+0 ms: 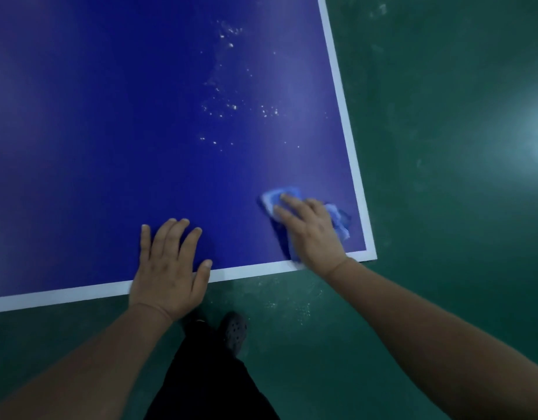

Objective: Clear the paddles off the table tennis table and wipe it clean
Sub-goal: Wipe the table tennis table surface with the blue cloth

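Right hand (311, 230), lower right of frame, fingers flat, pressing cloth (281, 198) onto surface (110, 116); left hand (170, 268) splayed, holding nothing, braced at near edge; cloth probably soft, light, best pinned under palm; bunched, long axis running upper left to lower right; specks (228, 106) above.

We count one blue tabletop (110, 131), one blue cloth (280, 198), two hands, left (167, 268) and right (313, 234), and one dark shoe (236, 331). White specks on the tabletop: too many to count.
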The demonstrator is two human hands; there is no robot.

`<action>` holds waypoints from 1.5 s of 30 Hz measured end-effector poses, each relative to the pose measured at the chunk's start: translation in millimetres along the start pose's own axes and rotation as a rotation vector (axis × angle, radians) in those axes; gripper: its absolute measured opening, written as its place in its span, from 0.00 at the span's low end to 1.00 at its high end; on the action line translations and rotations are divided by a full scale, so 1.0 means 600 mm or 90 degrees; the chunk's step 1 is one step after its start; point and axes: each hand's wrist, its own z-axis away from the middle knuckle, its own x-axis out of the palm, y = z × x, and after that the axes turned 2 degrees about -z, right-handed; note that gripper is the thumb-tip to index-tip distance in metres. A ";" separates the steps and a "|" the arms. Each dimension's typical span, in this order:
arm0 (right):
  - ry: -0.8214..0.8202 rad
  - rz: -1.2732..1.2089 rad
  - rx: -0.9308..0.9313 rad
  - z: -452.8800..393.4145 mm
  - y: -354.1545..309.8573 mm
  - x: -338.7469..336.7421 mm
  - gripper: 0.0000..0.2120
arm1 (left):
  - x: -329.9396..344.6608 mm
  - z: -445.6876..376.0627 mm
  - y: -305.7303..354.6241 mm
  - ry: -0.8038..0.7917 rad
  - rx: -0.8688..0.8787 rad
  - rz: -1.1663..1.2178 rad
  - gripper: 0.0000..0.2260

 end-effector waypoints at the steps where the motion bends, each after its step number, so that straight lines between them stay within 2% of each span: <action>1: 0.006 0.005 -0.031 0.001 0.012 0.011 0.20 | 0.000 0.000 -0.002 0.000 0.001 0.003 0.28; 2: 0.031 0.024 0.014 -0.006 0.041 0.011 0.21 | 0.000 -0.001 -0.003 -0.002 0.002 0.006 0.28; 4: 0.081 0.043 0.300 -0.023 0.093 -0.006 0.22 | -0.001 0.001 -0.005 -0.009 0.002 0.016 0.28; 5: 0.100 0.039 0.403 -0.031 0.096 -0.012 0.22 | -0.002 0.002 -0.005 -0.012 0.003 0.021 0.28; 6: 0.105 0.046 0.418 -0.036 0.075 -0.009 0.22 | -0.002 0.002 -0.006 -0.012 0.003 0.024 0.27; 8: 0.072 0.032 0.275 -0.024 -0.014 0.017 0.23 | -0.003 0.001 -0.005 -0.003 -0.001 0.038 0.26; 10: 0.006 0.016 0.052 0.025 -0.096 0.049 0.22 | -0.004 0.001 -0.006 0.013 -0.004 0.069 0.26; 12: -0.049 0.005 -0.052 0.048 -0.101 0.048 0.21 | -0.007 0.003 -0.012 0.022 0.003 0.106 0.25; 13: -0.034 0.028 -0.049 0.039 -0.067 0.045 0.21 | -0.011 0.004 -0.014 0.027 0.004 0.127 0.24; 15: 0.020 0.080 0.112 0.005 0.002 0.021 0.23 | -0.020 0.005 -0.028 0.038 -0.011 0.143 0.23; 17: 0.031 0.085 0.372 -0.023 0.041 -0.002 0.23 | -0.030 0.009 -0.049 0.040 -0.049 0.130 0.23; 18: 0.020 0.082 0.472 -0.033 0.027 -0.004 0.23 | -0.035 0.010 -0.063 0.040 -0.074 0.121 0.24; 19: 0.022 0.086 0.507 -0.042 -0.011 0.004 0.24 | -0.039 0.012 -0.080 0.038 -0.097 0.112 0.24; 20: 0.049 0.085 0.455 -0.046 -0.058 0.021 0.25 | -0.043 0.013 -0.097 0.035 -0.115 0.100 0.25; 21: 0.065 0.065 0.349 -0.046 -0.109 0.042 0.26 | -0.046 0.015 -0.113 0.032 -0.128 0.088 0.25; 23: -0.012 0.030 0.094 -0.024 -0.189 0.082 0.25 | -0.049 0.021 -0.140 0.026 -0.141 0.067 0.26; 24: -0.064 0.021 -0.002 -0.019 -0.205 0.086 0.24 | -0.051 0.023 -0.152 0.024 -0.146 0.058 0.26; 25: -0.092 0.010 -0.048 -0.022 -0.191 0.081 0.23 | -0.051 0.025 -0.159 0.020 -0.151 0.052 0.27; 26: -0.079 0.026 -0.041 -0.033 -0.164 0.074 0.23 | -0.052 0.025 -0.165 0.015 -0.157 0.048 0.27; 27: -0.062 0.048 0.021 -0.041 -0.126 0.067 0.23 | -0.051 0.025 -0.168 0.011 -0.161 0.045 0.27; 30: -0.021 0.102 0.307 -0.040 -0.048 0.039 0.22 | -0.044 0.027 -0.167 0.006 -0.154 0.046 0.27; 32: 0.018 0.100 0.349 -0.033 -0.076 0.042 0.23 | -0.041 0.028 -0.172 0.019 -0.154 0.062 0.26; 33: 0.020 0.098 0.315 -0.029 -0.106 0.052 0.23 | -0.040 0.029 -0.173 0.030 -0.154 0.070 0.26; 35: 0.013 0.076 0.173 -0.039 -0.175 0.082 0.22 | -0.035 0.029 -0.177 0.061 -0.157 0.086 0.26; 37: -0.041 0.040 0.048 -0.073 -0.253 0.107 0.23 | -0.030 0.032 -0.179 0.110 -0.156 0.105 0.25; 41: -0.104 -0.001 -0.034 -0.163 -0.376 0.138 0.24 | -0.025 0.033 -0.181 0.182 -0.174 0.132 0.24; 45: -0.126 -0.009 -0.106 -0.251 -0.404 0.154 0.24 | -0.023 0.032 -0.180 0.203 -0.188 0.134 0.24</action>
